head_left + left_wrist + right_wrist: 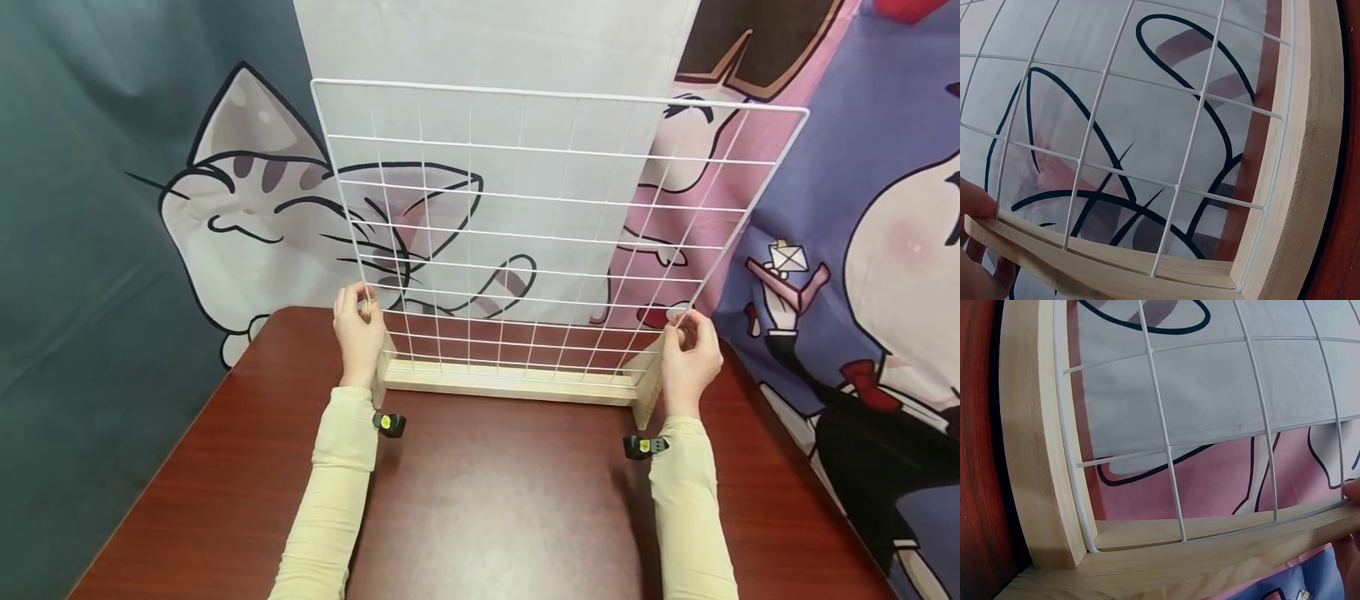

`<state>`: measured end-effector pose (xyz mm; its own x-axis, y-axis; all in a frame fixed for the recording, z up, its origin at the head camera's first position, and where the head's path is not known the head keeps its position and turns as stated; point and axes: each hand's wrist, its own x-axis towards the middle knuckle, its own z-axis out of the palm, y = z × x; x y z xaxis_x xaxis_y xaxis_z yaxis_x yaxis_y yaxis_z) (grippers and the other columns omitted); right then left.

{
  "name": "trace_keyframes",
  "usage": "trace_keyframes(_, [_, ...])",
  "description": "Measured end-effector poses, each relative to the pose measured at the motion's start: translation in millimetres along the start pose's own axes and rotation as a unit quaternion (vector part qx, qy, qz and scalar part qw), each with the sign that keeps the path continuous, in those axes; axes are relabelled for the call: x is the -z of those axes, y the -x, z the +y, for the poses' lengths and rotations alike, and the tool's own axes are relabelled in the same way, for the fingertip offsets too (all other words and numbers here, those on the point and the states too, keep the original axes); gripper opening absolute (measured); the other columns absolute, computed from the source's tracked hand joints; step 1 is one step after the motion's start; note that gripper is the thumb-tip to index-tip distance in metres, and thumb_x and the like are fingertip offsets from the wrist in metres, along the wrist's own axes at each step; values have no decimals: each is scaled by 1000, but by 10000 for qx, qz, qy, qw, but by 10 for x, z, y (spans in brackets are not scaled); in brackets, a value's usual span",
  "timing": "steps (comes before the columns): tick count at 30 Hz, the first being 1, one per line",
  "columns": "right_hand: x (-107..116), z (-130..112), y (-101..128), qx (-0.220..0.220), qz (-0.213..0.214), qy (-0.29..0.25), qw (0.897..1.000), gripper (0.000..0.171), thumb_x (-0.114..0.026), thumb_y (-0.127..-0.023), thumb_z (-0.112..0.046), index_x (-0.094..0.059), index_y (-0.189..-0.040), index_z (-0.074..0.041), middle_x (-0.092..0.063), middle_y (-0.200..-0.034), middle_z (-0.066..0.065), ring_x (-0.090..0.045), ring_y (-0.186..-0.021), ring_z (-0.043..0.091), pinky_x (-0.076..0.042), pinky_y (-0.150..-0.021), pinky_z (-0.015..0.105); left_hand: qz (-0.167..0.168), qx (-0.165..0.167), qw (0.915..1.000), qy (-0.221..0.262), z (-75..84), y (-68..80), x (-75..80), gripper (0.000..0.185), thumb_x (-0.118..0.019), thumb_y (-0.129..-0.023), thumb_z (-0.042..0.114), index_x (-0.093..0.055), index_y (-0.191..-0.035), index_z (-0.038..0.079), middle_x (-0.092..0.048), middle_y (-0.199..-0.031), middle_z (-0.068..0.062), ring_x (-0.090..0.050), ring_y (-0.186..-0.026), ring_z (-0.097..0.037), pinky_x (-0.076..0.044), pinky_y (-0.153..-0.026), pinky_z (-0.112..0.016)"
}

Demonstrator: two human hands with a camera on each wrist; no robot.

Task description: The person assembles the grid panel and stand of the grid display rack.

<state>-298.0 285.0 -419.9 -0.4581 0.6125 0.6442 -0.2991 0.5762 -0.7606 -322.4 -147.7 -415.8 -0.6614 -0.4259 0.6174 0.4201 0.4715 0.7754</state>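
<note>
Support surface: dark red-brown wooden table (487, 500), glossy top, rounded far corners. Pale wooden base frame (510, 385) rests directly on table near far edge, set crosswise. White wire grid panel (540, 225) stands upright in frame.

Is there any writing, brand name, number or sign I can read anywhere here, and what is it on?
None can be read.
Wire grid, wooden stand, table: no writing.
Backdrop cloth: cartoon drawings only.
Wrist cameras: a yellow dot, too small to read.
</note>
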Motion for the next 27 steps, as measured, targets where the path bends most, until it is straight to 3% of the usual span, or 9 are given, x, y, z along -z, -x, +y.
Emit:
trace_keyframes(4, [-15,-27,-3,59,16,-163,9998,21,-65,-81,2,-69,-102,2,-66,-88,-4,-52,-76,-12,-39,-69,6,60,13,10000,19,-2,-8,15,17,-54,-86,-9,-61,-101,-4,-59,-103,-21,-49,-106,-37,-37,-94,-46])
trace_keyframes(8, [-35,-47,6,135,31,-286,9995,21,-67,-82,2,-70,-103,2,-53,-85,-25,-49,-74,-15,-37,-68,6,187,-29,9998,43,-10,-13,20,19,-53,-86,-9,-61,-102,-3,-59,-102,-20,-49,-106,-36,-37,-93,-44])
trace_keyframes(13, [-40,-46,-24,248,50,-266,9993,22,-66,-82,2,-70,-103,-1,-49,-83,-31,-48,-75,-18,-36,-70,3,125,-194,9997,1,-18,-30,7,21,-52,-86,-8,-60,-105,-4,-58,-103,-21,-48,-104,-37,-37,-91,-44])
trace_keyframes(17, [-7,-37,-66,173,-206,-422,9987,22,-65,-82,3,-70,-104,1,-53,-85,-26,-53,-77,-13,-40,-71,4,-208,-259,9994,-14,-4,-58,55,23,-54,-86,-7,-59,-108,-5,-59,-108,-23,-49,-105,-38,-38,-88,-39])
trace_keyframes(21, [66,-64,-109,29,-598,-617,9963,22,-61,-84,5,-68,-105,6,-64,-90,-6,-58,-80,-6,-45,-74,5,-604,-44,9981,102,43,-86,115,28,-57,-86,-4,-61,-115,-3,-60,-116,-22,-53,-110,-35,-40,-89,-34])
trace_keyframes(24, [124,-118,-108,3,-881,-308,9956,28,-58,-87,3,-64,-114,4,-67,-102,11,-58,-86,-1,-43,-78,7,-759,25,9971,107,96,-53,111,40,-57,-88,-1,-57,-128,-1,-55,-132,-18,-52,-122,-31,-41,-101,-38])
trace_keyframes(27, [151,-170,-36,96,-1110,194,9936,44,-57,-89,-3,-54,-132,-4,-60,-124,18,-57,-108,13,-43,-92,21,-828,-85,9965,81,174,72,74,56,-56,-89,1,-42,-144,1,-37,-152,-14,-38,-140,-28,-31,-117,-42])
